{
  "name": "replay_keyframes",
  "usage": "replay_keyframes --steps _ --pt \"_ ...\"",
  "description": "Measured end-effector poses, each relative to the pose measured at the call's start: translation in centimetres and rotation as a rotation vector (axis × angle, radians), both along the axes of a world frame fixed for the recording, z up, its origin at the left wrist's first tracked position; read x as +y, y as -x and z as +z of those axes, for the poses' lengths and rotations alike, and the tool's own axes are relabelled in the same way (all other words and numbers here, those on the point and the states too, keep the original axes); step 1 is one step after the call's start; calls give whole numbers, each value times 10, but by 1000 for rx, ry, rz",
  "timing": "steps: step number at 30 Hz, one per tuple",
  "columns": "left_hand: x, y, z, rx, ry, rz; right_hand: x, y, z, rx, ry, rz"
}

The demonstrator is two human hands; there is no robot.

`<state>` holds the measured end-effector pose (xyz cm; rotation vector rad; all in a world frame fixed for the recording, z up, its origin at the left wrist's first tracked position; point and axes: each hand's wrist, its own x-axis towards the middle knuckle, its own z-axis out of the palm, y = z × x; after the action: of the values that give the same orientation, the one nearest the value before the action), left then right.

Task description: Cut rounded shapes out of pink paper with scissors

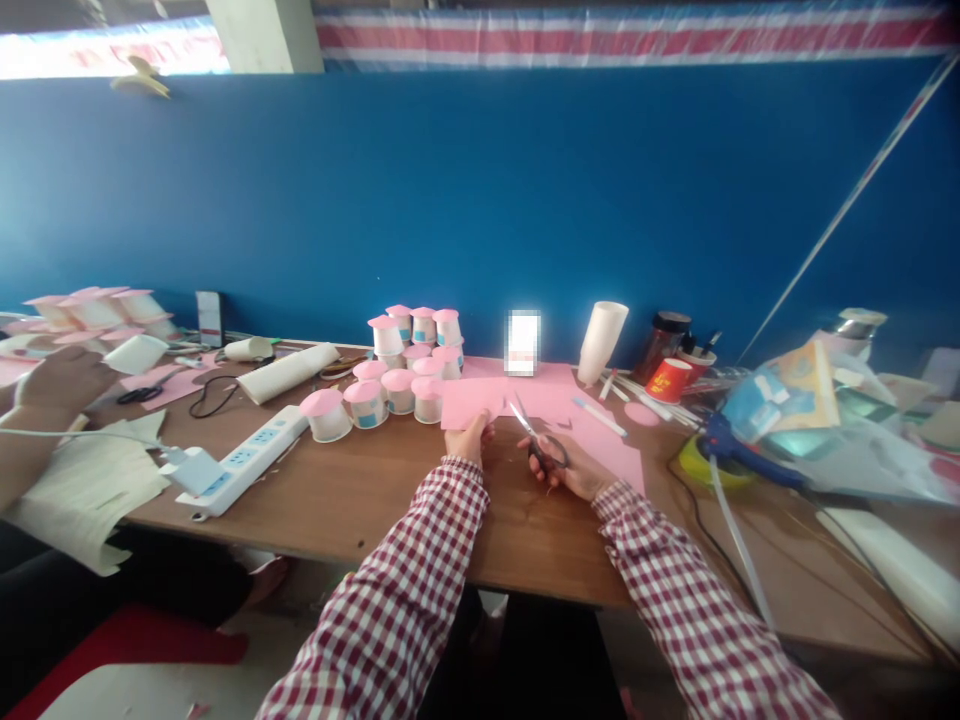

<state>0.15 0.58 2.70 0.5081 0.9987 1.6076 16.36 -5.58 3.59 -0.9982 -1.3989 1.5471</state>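
My left hand (471, 438) is closed on the lower edge of a piece of pink paper (469, 398), thumb on top. In my right hand (570, 470) is a pair of scissors (531, 424) with dark handles, fingers through the loops. Its blades point up and left, close to the right edge of the pink paper. More pink sheets (615, 455) lie beneath and to the right of the scissors. Left of my left hand stand several white paper cups (368, 405) topped with pink paper discs, some of them stacked.
A white power strip (259, 455) lies left, beside a long paper roll (289, 372). Further left, a co-worker's hand (64, 380) is by a white cup (135, 354). Tall stacked cups (602, 342), a red cup (667, 380) and plastic bags (817, 420) stand right. A blue partition (480, 200) rises behind.
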Motion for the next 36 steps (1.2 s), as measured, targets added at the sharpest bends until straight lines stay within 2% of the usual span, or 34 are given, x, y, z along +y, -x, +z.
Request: replay_keyframes --steps 9,13,21,28,36 --pt "0 -1 0 -12 2 7 -3 2 6 -93 -3 32" --pt "-2 -2 0 -9 9 -33 -4 3 8 -105 -8 28" --pt "-1 -3 -3 15 20 -40 -2 2 3 -91 5 25" --pt "-1 -5 -5 69 7 -32 -3 3 6 -86 1 1" --pt "-5 -4 -1 89 -12 -68 -2 4 1 -48 9 -28"
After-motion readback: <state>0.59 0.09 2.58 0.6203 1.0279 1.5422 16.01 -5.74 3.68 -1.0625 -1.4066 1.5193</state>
